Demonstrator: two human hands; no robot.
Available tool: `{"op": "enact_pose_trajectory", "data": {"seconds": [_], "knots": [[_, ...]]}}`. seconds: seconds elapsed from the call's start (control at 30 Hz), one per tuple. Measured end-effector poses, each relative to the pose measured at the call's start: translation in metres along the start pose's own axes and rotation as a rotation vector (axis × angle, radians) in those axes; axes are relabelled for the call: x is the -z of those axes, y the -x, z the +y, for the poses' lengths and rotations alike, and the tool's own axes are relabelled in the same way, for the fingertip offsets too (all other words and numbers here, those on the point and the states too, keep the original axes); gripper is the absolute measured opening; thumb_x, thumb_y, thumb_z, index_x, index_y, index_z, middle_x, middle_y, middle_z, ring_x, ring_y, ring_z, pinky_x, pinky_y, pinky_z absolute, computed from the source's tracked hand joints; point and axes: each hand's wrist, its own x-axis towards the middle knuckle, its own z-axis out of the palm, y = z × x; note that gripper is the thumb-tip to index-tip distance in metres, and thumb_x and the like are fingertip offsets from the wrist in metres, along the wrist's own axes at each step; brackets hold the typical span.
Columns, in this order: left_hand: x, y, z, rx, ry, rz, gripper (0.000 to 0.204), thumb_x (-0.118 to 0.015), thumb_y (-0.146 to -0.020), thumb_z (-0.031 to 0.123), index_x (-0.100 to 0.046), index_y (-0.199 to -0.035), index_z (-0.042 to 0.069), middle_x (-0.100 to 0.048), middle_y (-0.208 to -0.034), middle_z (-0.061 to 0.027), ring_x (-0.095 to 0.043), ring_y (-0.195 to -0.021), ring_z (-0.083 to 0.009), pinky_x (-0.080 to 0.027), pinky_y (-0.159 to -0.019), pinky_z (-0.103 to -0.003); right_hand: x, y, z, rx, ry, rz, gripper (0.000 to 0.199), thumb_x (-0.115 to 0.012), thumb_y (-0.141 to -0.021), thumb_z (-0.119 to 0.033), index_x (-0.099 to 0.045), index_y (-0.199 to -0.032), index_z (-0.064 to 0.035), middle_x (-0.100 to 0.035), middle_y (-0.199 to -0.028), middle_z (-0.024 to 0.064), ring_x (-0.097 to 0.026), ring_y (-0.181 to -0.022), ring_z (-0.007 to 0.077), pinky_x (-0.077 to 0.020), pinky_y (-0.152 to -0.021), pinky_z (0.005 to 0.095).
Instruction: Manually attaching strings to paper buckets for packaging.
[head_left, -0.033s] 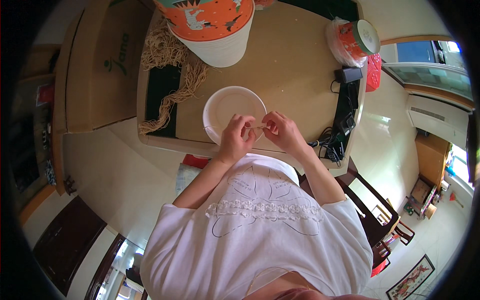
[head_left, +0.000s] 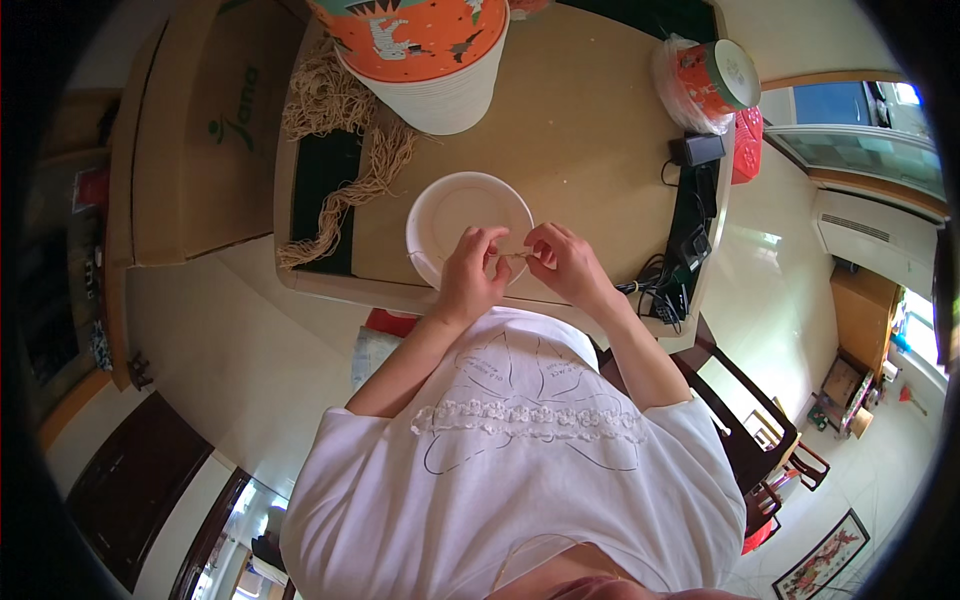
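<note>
Hands, left [head_left: 472, 268] and right [head_left: 562, 258], pinch a thin string [head_left: 514, 255] over the white bowl [head_left: 440, 212].

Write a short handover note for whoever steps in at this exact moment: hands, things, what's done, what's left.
Left hand and right hand: both pinch a short tan strand between the fingertips, held over the near rim of the white bowl.
Bowl sits on the tan table and looks empty.
Bundle of tan strands lies to the left, beside a stack of white bowls with orange wrap.
Done: one strand picked up.
Left: cannot tell beyond the strand in hand.
</note>
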Motion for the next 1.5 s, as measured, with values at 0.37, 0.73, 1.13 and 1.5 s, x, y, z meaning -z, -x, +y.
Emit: {"op": "enact_pose_trajectory", "data": {"seconds": [0.37,0.73,1.13,1.5], "knots": [[0.003,-0.006,-0.015,0.125,-0.104,-0.038,0.007,-0.064,-0.084,0.011,-0.064,-0.084,0.004,-0.064,-0.079,-0.012,-0.063,-0.072,-0.0309,-0.049,-0.062,-0.04,-0.001,0.001,-0.004,-0.008,0.07,-0.004,0.022,-0.071,-0.076,-0.005,-0.059,-0.094,-0.0038,-0.059,-0.089,0.0098,-0.062,-0.076,0.0211,-0.0532,-0.07,0.0322],[-0.005,-0.01,-0.033,0.163,-0.187,0.053,0.01,-0.063,-0.083,0.012,-0.058,-0.078,0.004,-0.063,-0.074,-0.0135,-0.063,-0.068,-0.0328,-0.048,-0.059,-0.041,-0.001,0.001,-0.006,0.007,0.099,-0.005,0.02,-0.07,-0.077,-0.008,-0.058,-0.093,-0.0042,-0.059,-0.09,0.0117,-0.065,-0.077,0.0257,-0.0542,-0.069,0.0347],[0.001,-0.009,-0.007,0.052,0.194,-0.062,0.004,-0.063,-0.085,0.004,-0.061,-0.084,0.001,-0.06,-0.072,-0.0056,-0.059,-0.064,-0.0133,-0.046,-0.058,-0.026,-0.007,0.001,-0.008,0.025,0.172,0.075,0.017,-0.069,-0.078,-0.009,-0.059,-0.092,-0.0069,-0.059,-0.086,0.0098,-0.062,-0.077,0.0253,-0.0511,-0.066,0.036],[0.001,-0.007,-0.006,0.04,0.057,-0.206,0.024,-0.062,-0.089,0.008,-0.059,-0.113,0.004,-0.063,-0.07,-0.0066,-0.061,-0.062,-0.0112,-0.049,-0.058,-0.026,-0.016,0.02,0.002,0.133,0.011,0.202,0.012,-0.067,-0.078,0.001,-0.061,-0.087,-0.0033,-0.06,-0.085,0.0114,-0.064,-0.076,0.0251,-0.055,-0.065,0.0328]]}}
